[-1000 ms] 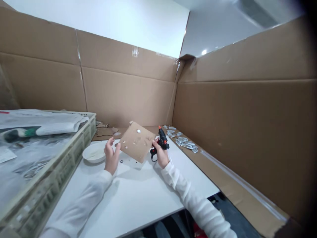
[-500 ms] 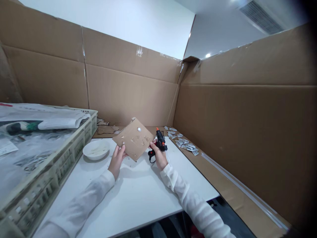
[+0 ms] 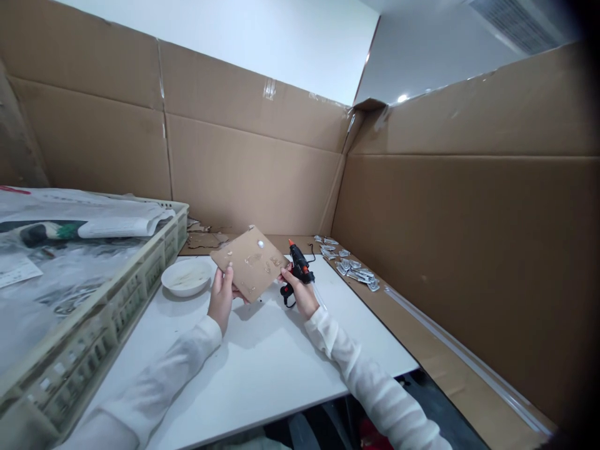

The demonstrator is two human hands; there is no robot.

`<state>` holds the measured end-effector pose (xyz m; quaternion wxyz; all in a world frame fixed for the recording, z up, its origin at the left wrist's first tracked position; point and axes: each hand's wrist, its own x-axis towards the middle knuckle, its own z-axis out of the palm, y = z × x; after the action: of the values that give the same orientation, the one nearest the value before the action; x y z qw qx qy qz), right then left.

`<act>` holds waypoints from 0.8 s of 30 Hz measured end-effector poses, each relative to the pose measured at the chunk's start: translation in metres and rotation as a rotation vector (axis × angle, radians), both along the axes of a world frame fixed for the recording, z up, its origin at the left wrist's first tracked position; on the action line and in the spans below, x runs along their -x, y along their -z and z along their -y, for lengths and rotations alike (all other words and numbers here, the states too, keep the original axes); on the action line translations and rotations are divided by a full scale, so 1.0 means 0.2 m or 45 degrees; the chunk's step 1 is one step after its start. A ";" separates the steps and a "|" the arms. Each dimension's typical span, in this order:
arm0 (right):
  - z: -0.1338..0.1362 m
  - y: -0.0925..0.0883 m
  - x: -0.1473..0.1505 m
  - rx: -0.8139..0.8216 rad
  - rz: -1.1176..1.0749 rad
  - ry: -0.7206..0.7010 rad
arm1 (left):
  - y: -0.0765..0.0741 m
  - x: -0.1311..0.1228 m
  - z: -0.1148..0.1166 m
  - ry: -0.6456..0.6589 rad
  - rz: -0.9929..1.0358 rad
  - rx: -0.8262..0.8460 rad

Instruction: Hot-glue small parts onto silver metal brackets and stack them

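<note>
A square cardboard piece (image 3: 250, 265) is held tilted above the white table. Dried-looking glue marks and a small white blob (image 3: 260, 244) show on its face. My left hand (image 3: 222, 297) grips its left edge, thumb in front and fingers behind. At the right corner, my right hand (image 3: 300, 292) pinches the cardboard between thumb and fingers. Just beside that hand is a black glue gun (image 3: 300, 262) with an orange tip pointing up and away. Whether the gun stands on the table or touches the hand, I cannot tell.
A white bowl (image 3: 186, 279) stands left on the table (image 3: 276, 369). A cream plastic crate (image 3: 154, 262) with bagged items runs along the left side. Small silvery packets (image 3: 357, 272) lie on the cardboard strip at right. Tall cardboard walls (image 3: 253, 169) enclose the back and right.
The cardboard has turned slightly and tipped in my hands. The whole view has shifted a little; both hands keep their hold.
</note>
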<state>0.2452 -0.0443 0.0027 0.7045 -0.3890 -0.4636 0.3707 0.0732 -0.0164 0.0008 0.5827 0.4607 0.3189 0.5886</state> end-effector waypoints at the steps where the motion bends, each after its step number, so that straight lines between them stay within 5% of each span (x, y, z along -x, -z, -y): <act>1: 0.00 0.00 0.00 0.004 -0.004 -0.006 | 0.00 0.00 0.00 -0.006 0.002 0.004; 11: 0.01 -0.01 0.00 0.046 0.035 0.006 | -0.01 0.01 -0.01 -0.071 -0.015 0.084; 24: 0.05 -0.04 0.04 0.115 0.227 -0.011 | 0.00 0.01 0.00 0.042 0.180 0.190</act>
<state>0.2380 -0.0547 0.0111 0.6408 -0.4498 -0.5088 0.3581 0.0720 -0.0166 -0.0002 0.6460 0.3785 0.3125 0.5846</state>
